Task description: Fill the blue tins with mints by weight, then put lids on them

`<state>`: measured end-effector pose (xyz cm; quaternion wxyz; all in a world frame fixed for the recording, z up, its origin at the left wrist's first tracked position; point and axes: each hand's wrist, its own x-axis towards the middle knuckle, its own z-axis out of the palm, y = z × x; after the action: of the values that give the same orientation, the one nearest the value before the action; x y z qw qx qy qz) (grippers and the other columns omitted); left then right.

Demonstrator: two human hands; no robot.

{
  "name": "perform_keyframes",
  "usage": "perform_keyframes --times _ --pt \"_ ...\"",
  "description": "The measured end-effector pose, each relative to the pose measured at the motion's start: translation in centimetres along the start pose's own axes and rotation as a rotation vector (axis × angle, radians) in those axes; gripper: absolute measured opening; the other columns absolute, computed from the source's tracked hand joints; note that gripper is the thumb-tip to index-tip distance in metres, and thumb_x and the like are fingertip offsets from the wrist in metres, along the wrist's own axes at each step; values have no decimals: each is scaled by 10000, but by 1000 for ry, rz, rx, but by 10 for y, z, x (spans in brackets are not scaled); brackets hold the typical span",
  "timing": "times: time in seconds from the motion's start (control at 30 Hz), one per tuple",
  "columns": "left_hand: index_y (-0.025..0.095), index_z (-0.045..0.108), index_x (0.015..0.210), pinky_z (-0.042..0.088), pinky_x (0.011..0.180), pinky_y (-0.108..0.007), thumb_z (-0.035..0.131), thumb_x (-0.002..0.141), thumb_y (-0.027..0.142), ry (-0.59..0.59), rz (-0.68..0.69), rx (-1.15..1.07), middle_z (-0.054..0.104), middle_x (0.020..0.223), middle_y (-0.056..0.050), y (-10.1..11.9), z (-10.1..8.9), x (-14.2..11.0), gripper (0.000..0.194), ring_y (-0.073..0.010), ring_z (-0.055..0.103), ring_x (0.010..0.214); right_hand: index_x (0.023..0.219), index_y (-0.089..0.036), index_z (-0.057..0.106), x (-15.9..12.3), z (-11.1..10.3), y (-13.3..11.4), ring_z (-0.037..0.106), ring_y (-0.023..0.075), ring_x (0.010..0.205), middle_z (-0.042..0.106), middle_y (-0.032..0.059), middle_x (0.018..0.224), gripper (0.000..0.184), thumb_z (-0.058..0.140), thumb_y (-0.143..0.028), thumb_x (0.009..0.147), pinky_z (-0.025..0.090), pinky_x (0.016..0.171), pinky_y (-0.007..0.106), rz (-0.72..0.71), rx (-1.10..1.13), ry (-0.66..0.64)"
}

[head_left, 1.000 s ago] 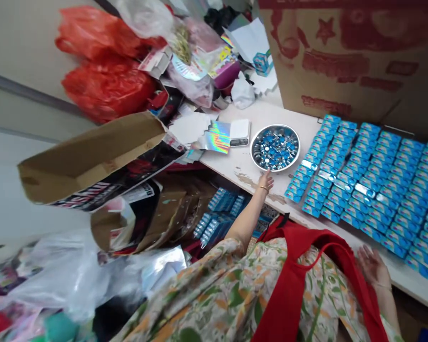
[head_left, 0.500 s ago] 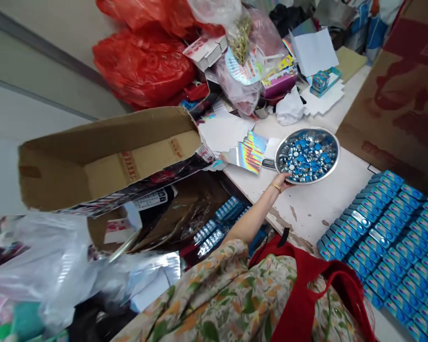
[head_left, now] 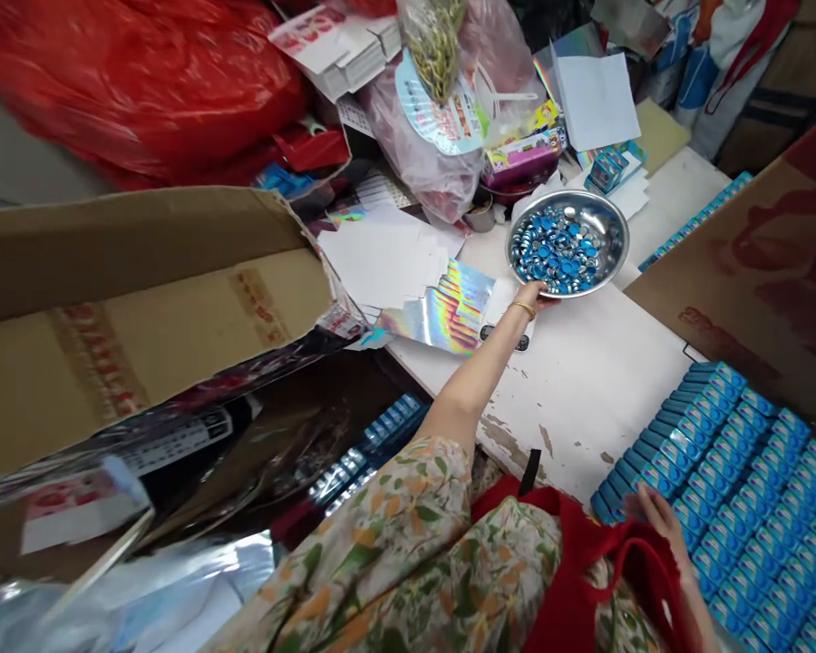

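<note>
At the near rim of a round metal bowl (head_left: 616, 258), my left hand (head_left: 534, 295) is closed, with a gold bracelet on its wrist. Inside the bowl lie many small round blue and silver caps (head_left: 558, 249), gathered mostly toward its left side. Just below the bowl, partly behind my left forearm, is a flat white device with dark round-ended panels (head_left: 522, 343); it looks like a small scale. My right hand (head_left: 656, 517), somewhat blurred, is at the left edge of the rows of small blue boxes (head_left: 741, 490). Its fingers are stretched out and nothing shows in them.
A long open carton (head_left: 156, 326) stands at the left. White sheets (head_left: 381, 258) and shiny holographic card (head_left: 449, 308) lie on the worn white table (head_left: 585, 390). Red plastic bags (head_left: 142, 82) and a pink bag (head_left: 422, 154) crowd the back. A large brown carton (head_left: 775, 281) is at the right.
The bowl has moved away toward the back with my left hand, uncovering more of the white device. Its caps have slid leftward. My right hand has come into view beside the blue boxes.
</note>
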<state>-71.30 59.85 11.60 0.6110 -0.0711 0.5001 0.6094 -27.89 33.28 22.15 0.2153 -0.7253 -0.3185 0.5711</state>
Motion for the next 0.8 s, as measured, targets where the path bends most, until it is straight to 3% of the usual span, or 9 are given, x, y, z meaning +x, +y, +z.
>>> perform_keyframes --times 0.1,0.2,0.27,0.33,0.43,0.5,0.57,0.67,0.8 --pt "119 595 982 615 919 -520 680 618 15 10 -16 41 707 775 -57 -25 -2 -5 387 -264 733 880 1216 -276 675 62 70 -78 782 237 882 768 55 1069 651 868 -560 663 664 766 317 -52 55 -168" --pt "137 624 916 609 900 -530 738 599 10 18 -31 105 699 730 -32 -50 -23 -26 360 -257 720 816 1389 -332 501 124 144 -138 772 231 771 740 48 1104 858 885 -541 651 663 639 375 11 225 -248" --pt "142 654 896 607 876 -532 797 583 18 11 -46 148 703 721 -34 -65 -43 -46 366 -260 709 778 1262 -280 580 155 179 -150 755 196 756 741 28 1011 648 864 -396 692 658 638 342 58 311 -240" --pt "144 687 934 607 831 -521 893 585 109 -28 -83 172 728 782 -66 -75 -67 -66 406 -274 711 765 1024 -204 637 171 196 -141 702 141 654 721 -6 832 399 804 -186 663 641 600 271 101 354 -124" --pt "153 681 1003 599 754 -459 941 642 426 15 -147 125 731 889 -116 -86 -107 -86 522 -278 719 767 782 -180 591 174 190 -108 608 100 525 654 -34 651 226 693 -71 612 598 509 206 173 348 -46" --pt "184 624 1006 577 740 -362 863 724 564 179 -133 73 697 892 -78 -92 -131 -90 530 -215 700 776 727 -186 570 169 175 -88 594 95 509 648 -35 632 184 666 -80 612 582 483 189 203 340 -43" --pt "217 547 996 540 747 -274 786 813 571 360 -92 32 641 863 -15 -96 -149 -86 464 -145 662 789 722 -186 577 165 159 -77 604 90 515 659 -37 644 168 663 -93 611 588 493 185 213 337 -18" --pt "227 490 964 511 765 -241 717 894 494 491 -81 -36 595 842 20 -98 -158 -70 358 -110 632 798 738 -170 592 167 142 -75 611 90 514 660 -38 640 180 682 -108 595 596 497 192 193 325 42" --pt "206 476 861 502 766 -247 728 894 390 485 -66 -96 546 741 39 -96 -147 -52 314 -100 607 732 783 -150 607 176 130 -87 602 96 508 657 -48 624 251 716 -117 560 605 487 214 113 299 111"
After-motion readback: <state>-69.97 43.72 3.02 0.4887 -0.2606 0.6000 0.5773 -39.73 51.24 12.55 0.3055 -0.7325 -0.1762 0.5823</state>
